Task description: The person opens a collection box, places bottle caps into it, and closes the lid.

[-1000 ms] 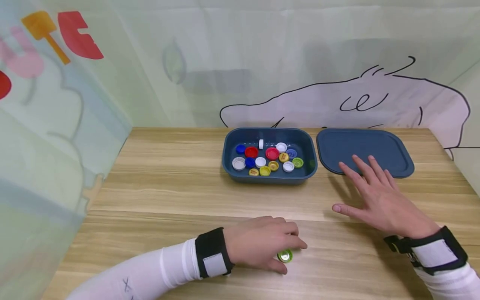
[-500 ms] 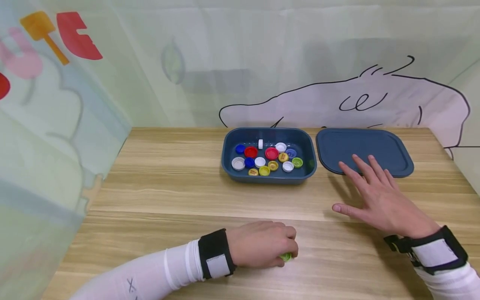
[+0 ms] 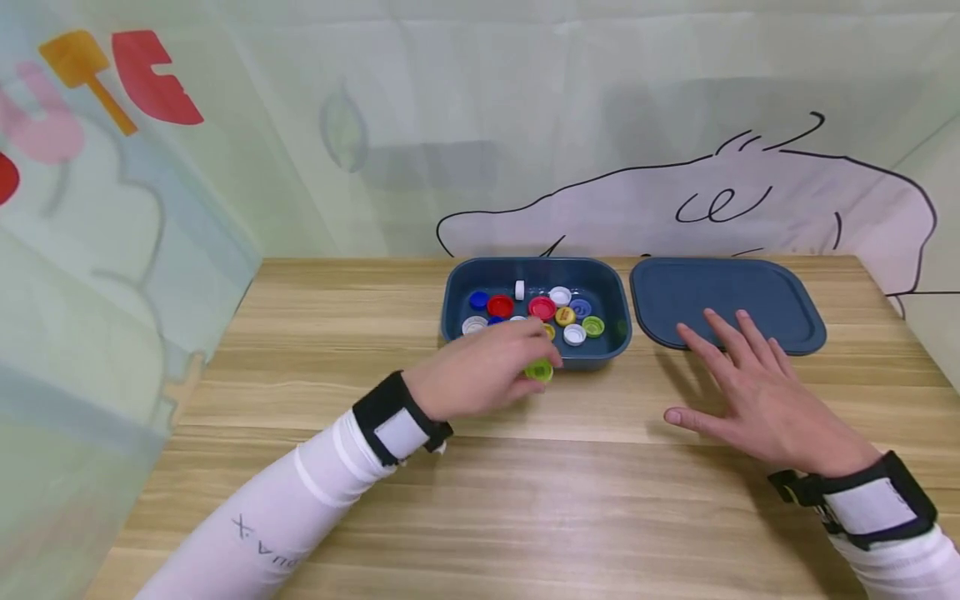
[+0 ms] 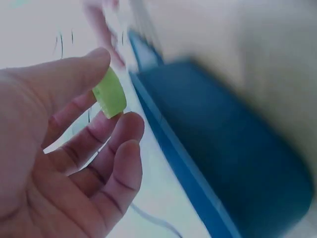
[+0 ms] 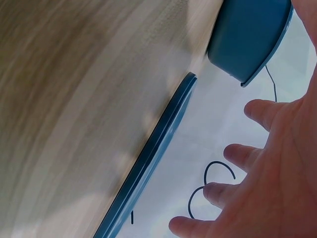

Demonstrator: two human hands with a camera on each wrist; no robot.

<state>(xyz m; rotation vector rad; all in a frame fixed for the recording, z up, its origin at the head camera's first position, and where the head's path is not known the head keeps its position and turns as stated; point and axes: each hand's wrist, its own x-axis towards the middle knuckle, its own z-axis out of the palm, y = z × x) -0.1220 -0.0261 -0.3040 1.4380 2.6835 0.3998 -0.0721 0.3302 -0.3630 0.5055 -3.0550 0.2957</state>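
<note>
My left hand (image 3: 483,367) pinches a light green bottle cap (image 3: 538,371) between thumb and fingers. It is at the front edge of a dark blue box (image 3: 618,329), overlapping part of it in the head view. Seen from the left wrist, the green cap (image 4: 111,94) is held edge-on beside the box wall (image 4: 237,163). Inside the box lie several bottle caps, among them a red cap (image 3: 500,306), a white cap (image 3: 574,335) and a green cap (image 3: 593,326). My right hand (image 3: 765,400) is spread, fingers straight, its fingertips overlapping the front of a flat blue lid (image 3: 720,292).
The lid lies just right of the box on a wooden table (image 3: 337,350). A printed cloth (image 3: 525,125) hangs along the table's back edge, and another stretch of it runs down the left side.
My left hand has closed its fingers on the green cap, picked it up off the table and carried it forward to the box. The right hand has stayed in place.
</note>
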